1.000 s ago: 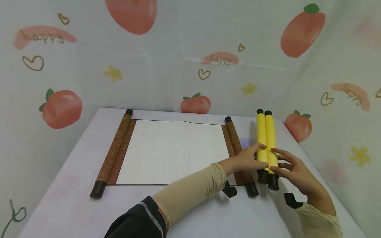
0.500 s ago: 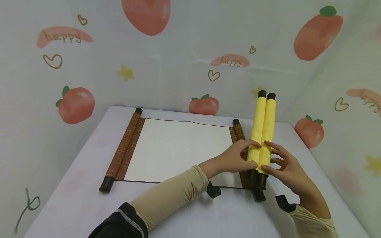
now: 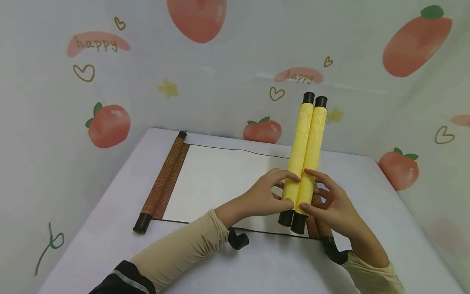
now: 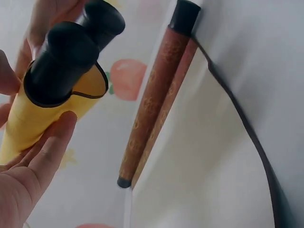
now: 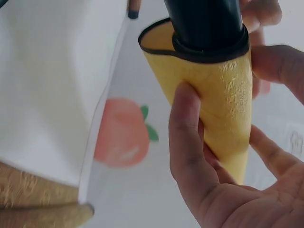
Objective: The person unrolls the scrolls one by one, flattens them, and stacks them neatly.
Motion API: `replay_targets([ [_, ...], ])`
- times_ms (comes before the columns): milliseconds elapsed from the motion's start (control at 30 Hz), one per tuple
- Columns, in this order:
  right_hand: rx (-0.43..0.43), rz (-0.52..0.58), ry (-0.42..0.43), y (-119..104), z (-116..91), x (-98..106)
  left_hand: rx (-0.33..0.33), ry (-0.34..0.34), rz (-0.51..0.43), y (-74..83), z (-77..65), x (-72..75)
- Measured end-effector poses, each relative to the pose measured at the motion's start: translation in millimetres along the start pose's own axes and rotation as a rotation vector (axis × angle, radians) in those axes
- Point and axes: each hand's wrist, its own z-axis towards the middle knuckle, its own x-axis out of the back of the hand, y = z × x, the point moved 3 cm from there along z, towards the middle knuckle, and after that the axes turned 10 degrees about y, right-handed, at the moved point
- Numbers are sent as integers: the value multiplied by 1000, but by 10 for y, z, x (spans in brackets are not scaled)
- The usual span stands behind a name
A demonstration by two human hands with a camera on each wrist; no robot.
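Note:
A yellow rolled scroll (image 3: 314, 143), two rolls side by side with black knobs at the ends, is held up tilted, far end higher. My left hand (image 3: 262, 194) grips the left roll near its lower end, thumb towards me. My right hand (image 3: 335, 204) holds the right roll the same way. In the left wrist view the scroll's black knobs (image 4: 71, 57) face the camera. The right wrist view has the yellow back (image 5: 218, 95) between thumb and fingers. Beneath, a spread scroll with a white sheet (image 3: 227, 175) lies flat, its right roller partly hidden by my right hand.
The spread scroll's brown patterned left roller (image 3: 161, 179) has black knobs and lies along the left of the white table (image 3: 110, 204). A white cloth backdrop (image 3: 220, 90) with printed peaches rises behind the table and on its right.
Both hands have raised the yellow scroll and carried it left, from beside the spread scroll's right roller to above its right part. The head view has turned right.

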Motion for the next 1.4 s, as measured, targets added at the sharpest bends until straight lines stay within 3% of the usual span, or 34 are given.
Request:
replay_targets([
  [200, 45, 9, -54, -138, 120, -268, -8, 48, -24, 35, -200, 263],
  [467, 80, -68, -42, -271, 242, -590, -22, 122, -34, 34, -432, 556],
  [767, 116, -76, -51, -373, 345, -781, -57, 188, -31, 66, -539, 760],
  [933, 119, -66, -39, -408, 379, -839, -71, 204, -35, 100, -541, 824],
  [1400, 160, -73, -22, -340, 375, -838, -6, 187, -115, 70, -552, 830],
])
